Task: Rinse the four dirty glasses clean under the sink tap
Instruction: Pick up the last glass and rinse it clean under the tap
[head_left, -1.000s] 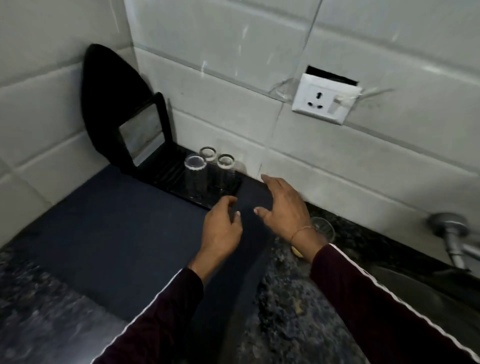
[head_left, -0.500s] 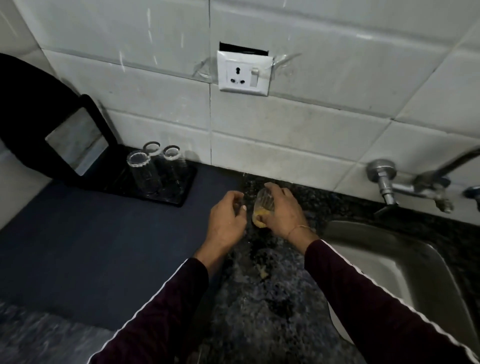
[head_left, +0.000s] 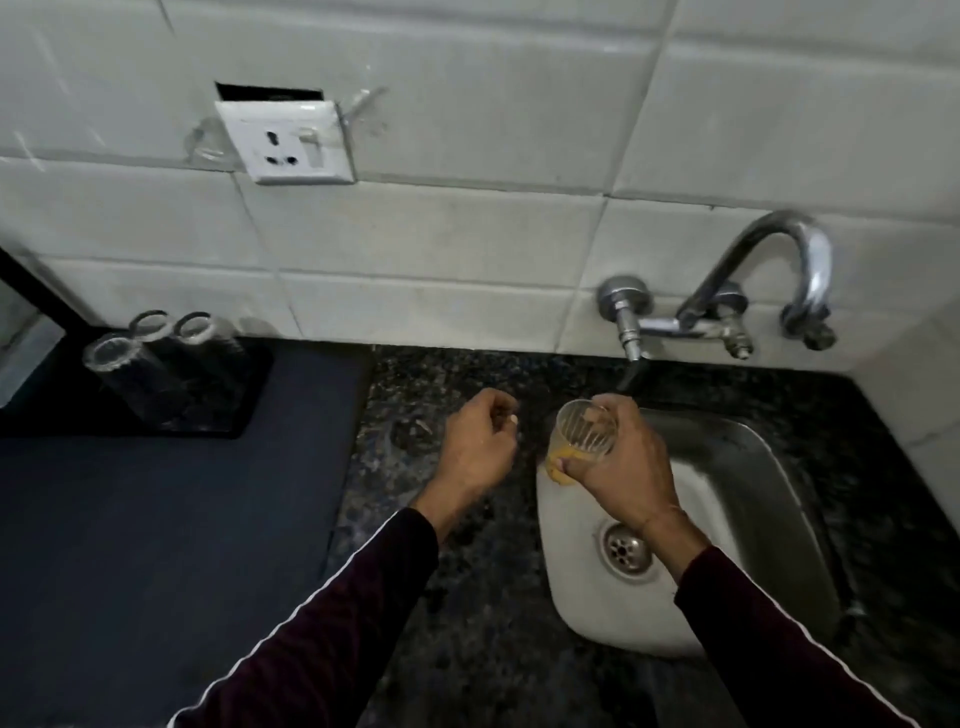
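My right hand grips a ribbed glass with yellow residue at its bottom, held tilted over the left rim of the steel sink. My left hand hovers just left of it above the dark stone counter, fingers loosely curled and holding nothing. Three more glasses stand on a black tray at the far left by the wall. The chrome tap curves out from the wall above the sink; no water is visibly running.
A white wall socket sits on the tiles above the counter. A dark mat covers the counter's left part. The sink drain lies below my right wrist. A tiled side wall closes the right end.
My right hand took hold of the glass on the counter and carried it right to the sink's edge. My left hand followed. My view swung right, bringing the sink and tap fully into sight.
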